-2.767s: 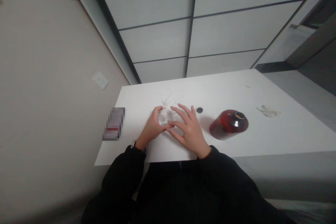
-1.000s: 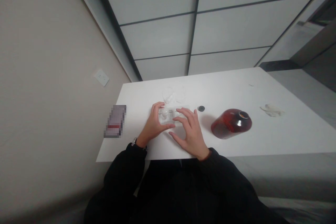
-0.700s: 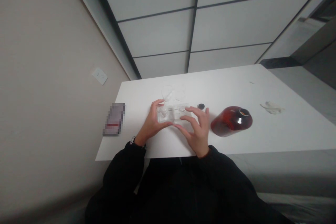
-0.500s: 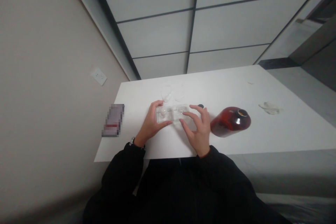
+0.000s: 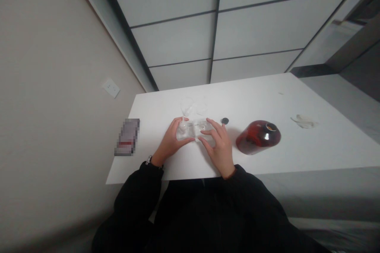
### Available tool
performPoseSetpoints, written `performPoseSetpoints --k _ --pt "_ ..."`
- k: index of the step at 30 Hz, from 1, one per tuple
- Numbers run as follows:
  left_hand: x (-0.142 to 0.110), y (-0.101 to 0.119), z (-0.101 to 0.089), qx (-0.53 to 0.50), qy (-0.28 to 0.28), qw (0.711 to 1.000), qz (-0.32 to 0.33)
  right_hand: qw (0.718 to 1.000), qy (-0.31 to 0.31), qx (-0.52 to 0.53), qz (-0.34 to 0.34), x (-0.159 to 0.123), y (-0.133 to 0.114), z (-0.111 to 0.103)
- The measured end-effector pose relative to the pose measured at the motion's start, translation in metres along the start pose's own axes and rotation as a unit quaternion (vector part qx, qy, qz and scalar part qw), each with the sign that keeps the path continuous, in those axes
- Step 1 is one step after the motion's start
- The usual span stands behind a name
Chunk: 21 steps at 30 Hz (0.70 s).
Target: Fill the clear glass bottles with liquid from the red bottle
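A clear plastic box (image 5: pixel 194 128) with two halves side by side lies low over the white table. My left hand (image 5: pixel 172 134) is closed round its left end, thumb along the near edge and fingers at the far edge. At the right end, my right hand (image 5: pixel 219 142) has thumb and fingers curved round the box, also gripping it. Small clear round shapes show inside each half, too faint to name. Just behind the box lies thin transparent plastic (image 5: pixel 192 107). A small black cap (image 5: pixel 225 121) rests beyond my right fingers.
Right of my right hand is a dark red glass bottle (image 5: pixel 258 137), its mouth uncovered. A pale crumpled scrap (image 5: pixel 304 121) lies farther right on the white table (image 5: pixel 255 95). At the left edge is a pixelated flat object (image 5: pixel 127 136). The wall has a socket (image 5: pixel 111 87).
My right hand has moved slightly left and closed in on the box's right end. The black cap, partly covered before, now shows fully. My left hand stays on the box.
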State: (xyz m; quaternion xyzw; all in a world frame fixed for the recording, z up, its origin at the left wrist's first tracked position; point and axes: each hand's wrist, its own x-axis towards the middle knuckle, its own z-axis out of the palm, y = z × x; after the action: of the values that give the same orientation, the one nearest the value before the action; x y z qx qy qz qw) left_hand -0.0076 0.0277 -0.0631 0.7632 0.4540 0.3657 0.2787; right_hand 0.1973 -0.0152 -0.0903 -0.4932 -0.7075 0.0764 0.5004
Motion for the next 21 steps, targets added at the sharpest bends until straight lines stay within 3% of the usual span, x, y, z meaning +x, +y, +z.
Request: performPoseSetpoints --k 12,21 --pt "-0.0006 -0.0081 0.005 -0.095 0.073 0.992 -0.029 0.998 0.009 0.039 0.043 0.0026 0.0002 0.0007" --pt "-0.0022 0.0013 0.0 -0.076 0.035 0.996 0.011 0.998 -0.002 0.042 0.043 0.0003 0.0017 0.0051"
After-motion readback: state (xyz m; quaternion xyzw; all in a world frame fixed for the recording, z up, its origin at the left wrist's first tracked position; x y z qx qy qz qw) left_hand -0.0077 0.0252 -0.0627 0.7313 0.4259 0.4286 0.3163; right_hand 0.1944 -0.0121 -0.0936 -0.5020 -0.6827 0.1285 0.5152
